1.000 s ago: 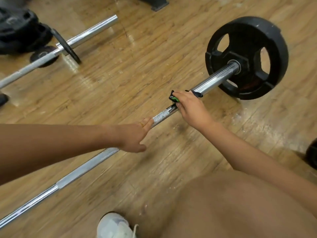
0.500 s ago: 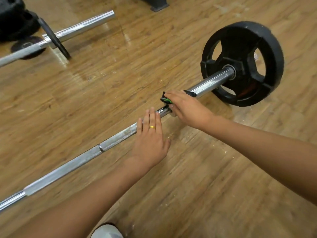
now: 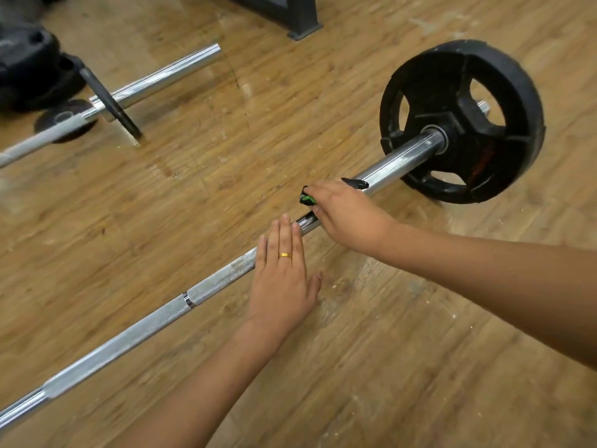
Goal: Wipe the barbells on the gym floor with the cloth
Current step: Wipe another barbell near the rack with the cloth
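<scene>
- The head-worn camera is looking forward and steeply down at the wooden floor (image 3: 387, 367).
- It is sitting close above the barbell (image 3: 155, 321), whose bar is crossing the frame diagonally.

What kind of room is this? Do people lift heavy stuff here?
Most likely a gym's weights area. A long barbell lies on the wooden floor with a black weight plate on its end, and a second barbell lies further back.
</scene>
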`<state>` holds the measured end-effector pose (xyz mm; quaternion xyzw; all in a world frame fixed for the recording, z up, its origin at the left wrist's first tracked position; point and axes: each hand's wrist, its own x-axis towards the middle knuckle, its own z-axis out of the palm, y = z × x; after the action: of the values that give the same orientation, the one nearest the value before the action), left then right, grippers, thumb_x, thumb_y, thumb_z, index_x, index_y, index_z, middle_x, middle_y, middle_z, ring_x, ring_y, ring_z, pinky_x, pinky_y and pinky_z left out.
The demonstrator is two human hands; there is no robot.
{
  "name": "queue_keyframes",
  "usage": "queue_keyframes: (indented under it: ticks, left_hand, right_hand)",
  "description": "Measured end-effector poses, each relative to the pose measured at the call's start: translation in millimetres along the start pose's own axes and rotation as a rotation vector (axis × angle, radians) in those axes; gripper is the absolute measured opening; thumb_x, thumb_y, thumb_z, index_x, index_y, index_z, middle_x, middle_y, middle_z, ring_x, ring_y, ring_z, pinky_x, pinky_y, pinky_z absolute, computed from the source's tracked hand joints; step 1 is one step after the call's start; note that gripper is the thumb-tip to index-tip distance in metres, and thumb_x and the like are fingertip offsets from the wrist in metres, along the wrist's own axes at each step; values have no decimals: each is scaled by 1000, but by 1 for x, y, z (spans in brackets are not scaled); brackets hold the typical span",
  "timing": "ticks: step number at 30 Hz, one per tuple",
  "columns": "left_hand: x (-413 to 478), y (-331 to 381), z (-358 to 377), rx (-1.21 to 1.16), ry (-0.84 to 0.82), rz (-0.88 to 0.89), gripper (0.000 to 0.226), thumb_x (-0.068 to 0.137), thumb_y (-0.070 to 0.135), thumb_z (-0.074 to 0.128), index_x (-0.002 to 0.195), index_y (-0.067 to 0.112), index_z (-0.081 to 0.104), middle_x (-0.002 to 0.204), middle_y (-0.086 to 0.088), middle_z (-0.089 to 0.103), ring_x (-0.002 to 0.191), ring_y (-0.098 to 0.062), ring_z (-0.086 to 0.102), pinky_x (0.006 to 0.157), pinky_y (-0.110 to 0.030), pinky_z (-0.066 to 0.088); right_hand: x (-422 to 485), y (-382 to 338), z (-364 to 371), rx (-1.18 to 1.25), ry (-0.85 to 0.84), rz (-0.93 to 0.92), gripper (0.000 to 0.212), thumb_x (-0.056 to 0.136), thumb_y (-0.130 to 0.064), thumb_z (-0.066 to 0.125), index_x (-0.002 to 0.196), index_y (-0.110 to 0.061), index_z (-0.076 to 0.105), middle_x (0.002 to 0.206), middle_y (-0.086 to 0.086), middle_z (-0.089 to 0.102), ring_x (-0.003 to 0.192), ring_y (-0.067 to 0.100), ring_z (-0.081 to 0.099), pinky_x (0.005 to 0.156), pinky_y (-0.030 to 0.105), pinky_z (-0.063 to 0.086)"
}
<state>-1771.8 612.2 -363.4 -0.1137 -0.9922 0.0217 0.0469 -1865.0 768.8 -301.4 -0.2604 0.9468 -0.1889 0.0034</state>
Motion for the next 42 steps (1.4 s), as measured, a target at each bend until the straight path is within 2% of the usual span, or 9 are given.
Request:
queue_keyframes:
  ticks: [3,6,9,11,16,28,31,37,42]
  left_hand:
    - [7,-6,1,-7,5,-4,84,96,53,29,157,-3,16,166,-23,9,154,-36,11,125,-51,14]
    - [14,-4,0,-35,14,-41,85,97,54,30,157,-4,17,165,-24,12,153,-38,13,124,-54,14]
    - [17,-5,2,-49,31,-58,85,97,54,31,157,-5,19,164,-25,14,152,-39,16,122,-55,15]
    - [18,-9,4,-49,46,-41,84,97,53,32,157,-4,19,165,-24,14,152,-38,16,121,-55,16]
    - [24,-12,7,-62,64,-45,86,95,54,33,156,-5,20,165,-25,14,153,-39,14,121,-55,10]
    - [38,-38,11,82,21,56,94,97,59,40,157,-6,8,166,-25,1,155,-37,4,125,-51,7]
    - [42,-42,12,95,29,55,95,97,61,36,157,-6,5,166,-25,-1,155,-37,0,125,-51,6]
    - [52,-49,10,103,52,34,92,97,59,34,157,-6,10,166,-25,3,155,-36,4,125,-50,7]
    - [59,-51,14,85,78,-5,91,97,59,37,157,-6,15,165,-24,11,154,-36,12,125,-50,10]
  right_hand:
    - [-4,1,11,12,34,12,43,101,-7,50,144,0,48,149,16,48,140,31,41,121,40,23]
    - [-2,14,3,-8,-36,-64,48,104,-12,48,151,-5,40,159,11,37,149,26,30,123,33,13]
    - [21,23,-16,16,-160,-90,45,105,-13,47,149,-4,44,154,14,43,144,27,37,118,28,20]
    - [32,18,-15,83,-124,-52,41,103,-11,48,144,-2,49,148,17,50,140,30,41,116,32,26]
    - [-8,3,25,95,113,21,47,102,-7,52,148,-2,45,157,14,40,148,29,31,122,36,13]
    - [4,30,21,-5,72,-176,53,98,-5,58,149,-1,42,157,15,38,147,33,33,121,45,23]
    - [16,32,23,-10,74,-197,54,101,-8,54,152,-3,37,160,13,32,150,30,27,123,41,18]
    - [23,34,34,-55,112,-176,60,95,0,61,151,-2,38,160,14,34,149,32,28,123,48,21]
    - [35,32,37,-13,178,-171,55,99,-4,56,151,-2,38,160,13,34,150,32,27,122,42,14]
